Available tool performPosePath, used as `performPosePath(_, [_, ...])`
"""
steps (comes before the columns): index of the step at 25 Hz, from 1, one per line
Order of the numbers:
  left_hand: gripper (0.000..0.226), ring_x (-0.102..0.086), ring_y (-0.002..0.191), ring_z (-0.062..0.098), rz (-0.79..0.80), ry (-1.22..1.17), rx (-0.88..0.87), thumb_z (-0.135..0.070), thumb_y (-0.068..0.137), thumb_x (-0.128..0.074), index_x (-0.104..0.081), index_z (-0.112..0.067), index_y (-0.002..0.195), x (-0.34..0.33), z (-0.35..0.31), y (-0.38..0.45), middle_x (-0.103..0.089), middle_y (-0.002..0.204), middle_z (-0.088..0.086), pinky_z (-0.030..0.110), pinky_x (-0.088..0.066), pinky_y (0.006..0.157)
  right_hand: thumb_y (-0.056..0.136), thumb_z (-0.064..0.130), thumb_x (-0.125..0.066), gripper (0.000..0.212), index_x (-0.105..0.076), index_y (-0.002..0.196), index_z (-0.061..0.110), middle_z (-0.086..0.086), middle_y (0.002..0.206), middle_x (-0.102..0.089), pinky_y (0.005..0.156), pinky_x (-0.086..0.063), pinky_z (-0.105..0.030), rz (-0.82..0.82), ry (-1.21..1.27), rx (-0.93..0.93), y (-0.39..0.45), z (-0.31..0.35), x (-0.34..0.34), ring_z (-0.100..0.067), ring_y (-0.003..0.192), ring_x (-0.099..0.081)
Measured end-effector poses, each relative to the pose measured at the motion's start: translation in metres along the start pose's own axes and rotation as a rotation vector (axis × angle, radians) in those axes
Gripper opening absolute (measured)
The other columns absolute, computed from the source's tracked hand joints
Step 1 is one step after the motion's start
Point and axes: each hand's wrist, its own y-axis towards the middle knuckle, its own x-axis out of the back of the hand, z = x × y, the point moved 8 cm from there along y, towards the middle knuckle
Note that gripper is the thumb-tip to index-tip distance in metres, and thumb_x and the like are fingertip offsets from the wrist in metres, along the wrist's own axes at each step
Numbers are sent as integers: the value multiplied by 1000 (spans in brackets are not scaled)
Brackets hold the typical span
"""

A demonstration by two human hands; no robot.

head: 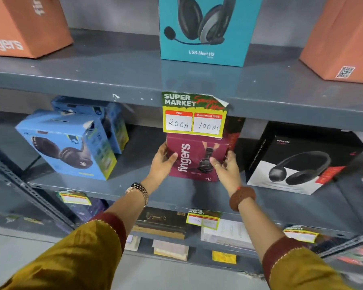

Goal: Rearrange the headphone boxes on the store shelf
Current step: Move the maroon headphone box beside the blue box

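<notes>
Maroon headphone box (194, 160) stands upright on the middle shelf (134, 185), under a hanging price tag (194, 115). Both hands clasp it: left hand (162, 162) on its left edge, right hand (225, 166) on its right edge. Blue box (67, 147) leans to its left; black box (302, 162) sits to its right.

Mustard sleeves w/ maroon cuffs; gold watch (137, 192) on left wrist, brown beaded band (242, 197) on right.
</notes>
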Motion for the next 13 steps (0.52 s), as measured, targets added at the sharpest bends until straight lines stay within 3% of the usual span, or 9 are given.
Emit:
performPosePath(3, [60,-55,116,19,4,8,-7,14,89,-38,-34,-11,143,10,0,-11,-53,138,12,11,-55,73,87,11,-58,50,-38,133,11,-9,127,-57,108,-40,-46,-25,6,24,-13,3,-1,-18,114,-52])
performPosePath(5, [62,-56,117,21,12,11,-21,15,88,-36,-36,-14,143,24,-2,-25,-53,139,10,17,-56,78,87,9,-57,57,-34,139,13,-10,138,-50,109,-37,-43,-23,-28,14,-28,4,-2,-19,123,-46])
performPosePath(8, [55,-56,116,15,40,-39,-81,6,94,-38,-36,-17,144,48,-7,-52,-53,137,4,15,-54,83,87,12,-59,59,-36,141,20,-6,142,-48,106,-41,-46,-2,-102,43,-56,10,-8,-28,130,-43])
performPosePath(11, [47,-58,113,13,59,-41,-122,-5,97,-41,-38,-18,143,74,-15,-75,-57,130,1,14,-54,82,87,12,-58,51,-44,136,20,-3,131,-57,85,-47,-21,19,-100,97,-85,28,-16,-19,115,-51])
performPosePath(13, [45,-58,113,14,62,-25,-135,-10,98,-42,-39,-19,142,92,-17,-86,-57,131,2,12,-54,81,88,11,-57,46,-49,132,18,-2,125,-61,81,-43,-16,18,-91,124,-105,41,-24,-14,109,-52])
